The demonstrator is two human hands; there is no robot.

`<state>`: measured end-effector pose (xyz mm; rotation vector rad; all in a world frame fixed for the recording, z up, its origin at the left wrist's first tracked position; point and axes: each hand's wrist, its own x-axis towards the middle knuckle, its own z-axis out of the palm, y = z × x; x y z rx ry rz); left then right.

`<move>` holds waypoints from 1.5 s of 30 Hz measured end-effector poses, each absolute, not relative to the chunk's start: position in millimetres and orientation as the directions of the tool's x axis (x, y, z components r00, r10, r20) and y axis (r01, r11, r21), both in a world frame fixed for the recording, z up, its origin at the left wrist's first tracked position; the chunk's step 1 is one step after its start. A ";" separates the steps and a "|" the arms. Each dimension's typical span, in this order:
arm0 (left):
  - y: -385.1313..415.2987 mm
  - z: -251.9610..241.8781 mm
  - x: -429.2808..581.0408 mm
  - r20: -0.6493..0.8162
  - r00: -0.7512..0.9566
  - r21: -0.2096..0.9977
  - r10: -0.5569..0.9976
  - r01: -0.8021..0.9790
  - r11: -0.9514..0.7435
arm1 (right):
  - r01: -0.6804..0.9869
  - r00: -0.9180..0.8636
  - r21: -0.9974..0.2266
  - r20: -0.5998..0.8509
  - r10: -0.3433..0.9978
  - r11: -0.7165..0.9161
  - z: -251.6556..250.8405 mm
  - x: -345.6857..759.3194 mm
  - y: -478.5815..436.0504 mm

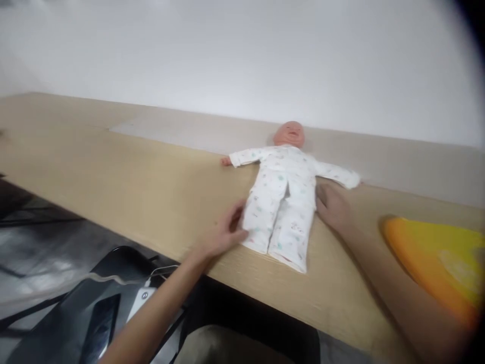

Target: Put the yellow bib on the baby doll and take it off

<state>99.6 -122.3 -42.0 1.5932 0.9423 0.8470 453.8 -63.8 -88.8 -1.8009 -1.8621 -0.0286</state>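
Note:
A baby doll lies on its back on the table, its arms spread. It wears a white printed baby outfit with long sleeves and long trouser legs; a small doll hand shows at the left cuff. My left hand rests beside the left trouser leg, thumb and fingers apart and touching the cloth's edge. Across from it, my right hand is at the outfit's right hip, its fingers curled against the cloth and partly hidden. The doll's feet do not show beyond the trouser ends.
A yellow and orange rounded object lies on the wooden table at the right. Below the front edge, a black chair holds a dark phone and a white device with a cable. A white wall rises behind.

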 end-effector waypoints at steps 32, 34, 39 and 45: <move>-136.7 -57.7 128.5 0.439 0.613 -0.019 0.657 0.738 -0.675 | 0.936 -0.103 -0.250 0.477 0.873 0.247 -72.6 336.2 -217.1; -137.0 -56.2 130.3 0.439 0.606 -0.014 0.664 0.743 -0.669 | 0.927 -0.121 -0.252 0.499 0.858 0.278 -70.9 333.3 -216.6; -141.2 -57.3 128.3 0.428 0.626 0.018 0.652 0.716 -0.698 | 0.916 -0.148 -0.257 0.493 0.857 0.307 -73.5 340.3 -220.8; -150.8 -52.7 117.8 0.439 0.601 0.056 0.668 0.724 -0.687 | 0.927 -0.089 -0.265 0.532 0.842 0.266 -81.3 359.0 -227.3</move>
